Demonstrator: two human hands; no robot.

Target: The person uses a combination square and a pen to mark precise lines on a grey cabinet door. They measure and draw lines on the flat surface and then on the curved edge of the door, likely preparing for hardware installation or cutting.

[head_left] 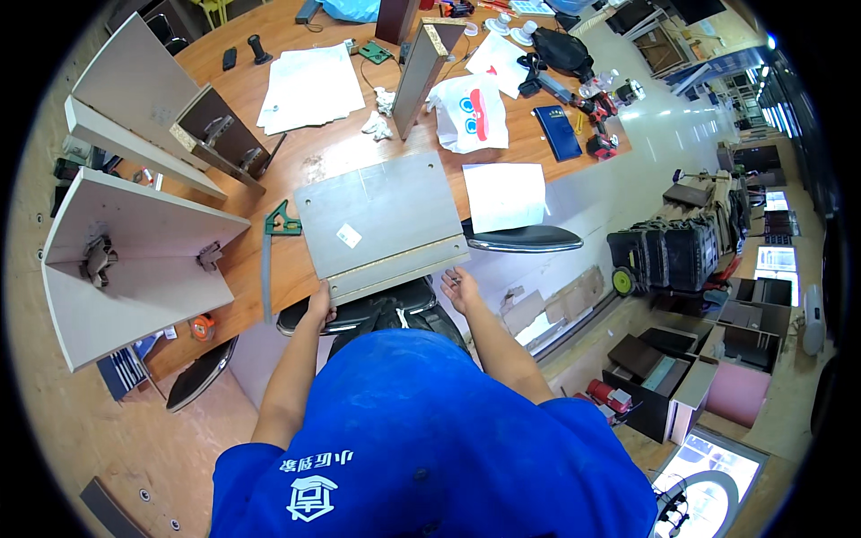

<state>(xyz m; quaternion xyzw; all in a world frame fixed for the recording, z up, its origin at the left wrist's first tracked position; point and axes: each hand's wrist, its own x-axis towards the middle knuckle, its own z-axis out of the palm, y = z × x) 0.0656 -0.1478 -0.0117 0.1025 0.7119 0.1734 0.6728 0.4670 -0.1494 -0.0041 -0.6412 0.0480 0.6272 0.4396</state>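
- Grey board (386, 211) lies flat on the brown table (296, 166), and its near edge sticks out past the table.
- Left hand (321, 305) is at the board's near left corner; I can't tell if it grips.
- Right hand (460, 290) is just below the near right corner, fingers bent; I can't tell if it holds anything.
- A green-topped ruler (267, 269) lies left of the board.

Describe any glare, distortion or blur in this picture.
Head view: fisheye distortion bends straight edges toward a black rim; glare streaks the floor and leaves a pale sheen on the wooden table; the bright pane at lower right looks washed out; the gray panel, left hand and right hand look fairly sharp.
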